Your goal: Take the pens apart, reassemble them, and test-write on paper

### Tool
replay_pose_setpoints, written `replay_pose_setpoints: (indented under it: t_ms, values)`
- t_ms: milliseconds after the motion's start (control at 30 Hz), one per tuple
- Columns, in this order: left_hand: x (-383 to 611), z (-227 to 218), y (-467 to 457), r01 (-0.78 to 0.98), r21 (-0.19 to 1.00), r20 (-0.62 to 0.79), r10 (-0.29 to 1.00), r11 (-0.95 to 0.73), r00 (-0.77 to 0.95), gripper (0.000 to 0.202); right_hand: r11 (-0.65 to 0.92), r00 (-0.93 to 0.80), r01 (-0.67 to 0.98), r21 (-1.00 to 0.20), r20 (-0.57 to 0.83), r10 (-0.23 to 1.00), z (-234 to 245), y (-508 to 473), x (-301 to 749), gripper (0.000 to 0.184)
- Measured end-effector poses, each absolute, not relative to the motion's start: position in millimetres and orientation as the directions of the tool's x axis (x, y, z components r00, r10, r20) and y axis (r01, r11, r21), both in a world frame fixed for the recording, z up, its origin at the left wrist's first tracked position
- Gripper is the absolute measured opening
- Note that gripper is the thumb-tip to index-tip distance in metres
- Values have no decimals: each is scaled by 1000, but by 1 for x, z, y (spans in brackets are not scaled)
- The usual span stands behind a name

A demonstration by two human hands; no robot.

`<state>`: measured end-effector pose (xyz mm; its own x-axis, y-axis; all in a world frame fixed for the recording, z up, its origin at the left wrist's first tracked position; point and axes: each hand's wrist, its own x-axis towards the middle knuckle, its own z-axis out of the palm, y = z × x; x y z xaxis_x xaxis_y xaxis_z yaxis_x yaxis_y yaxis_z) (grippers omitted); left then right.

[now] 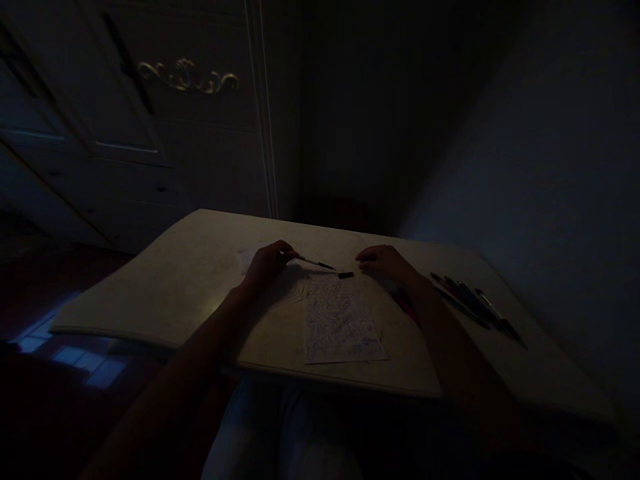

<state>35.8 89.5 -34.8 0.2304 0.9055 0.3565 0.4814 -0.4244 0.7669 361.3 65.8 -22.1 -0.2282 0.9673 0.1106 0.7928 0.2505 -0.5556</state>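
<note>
My left hand (274,259) is closed around the end of a slim pen (315,262), which has a pale barrel and a dark section near its far end. That pen points right, above the top of a sheet of paper (343,320) covered in dense scribbled lines. A short dark piece, perhaps a pen cap (345,275), is just beyond the pen's tip, at the paper's upper edge. To the right of it, my right hand (384,261) hovers low over the table with fingers apart and nothing visible in them. The dim light hides fine detail.
Several pens and slender tools (480,303) lie on the right of the pale table (165,287). A reddish object (407,303) is partly hidden under my right forearm. Behind stands a cabinet (210,147) with gold trim; a wall (560,167) borders the right side.
</note>
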Motion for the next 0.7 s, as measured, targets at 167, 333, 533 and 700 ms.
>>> replay_pose_setpoints:
  t_ms: [167,333,533,700]
  values:
    - [35,-37,91,489,765,351,908,-419,230,18,215,-226,839,-500,39,973,-21,62,364,15]
    - [34,-39,92,480,769,357,906,-422,225,20,236,-221,821,-520,92,971,-16,60,366,14]
    - [35,-39,92,438,781,379,896,-445,233,17,338,-230,756,-560,255,939,-16,59,351,16]
    - [36,-38,91,407,793,399,892,-453,215,14,523,-360,661,-538,385,850,-29,58,322,23]
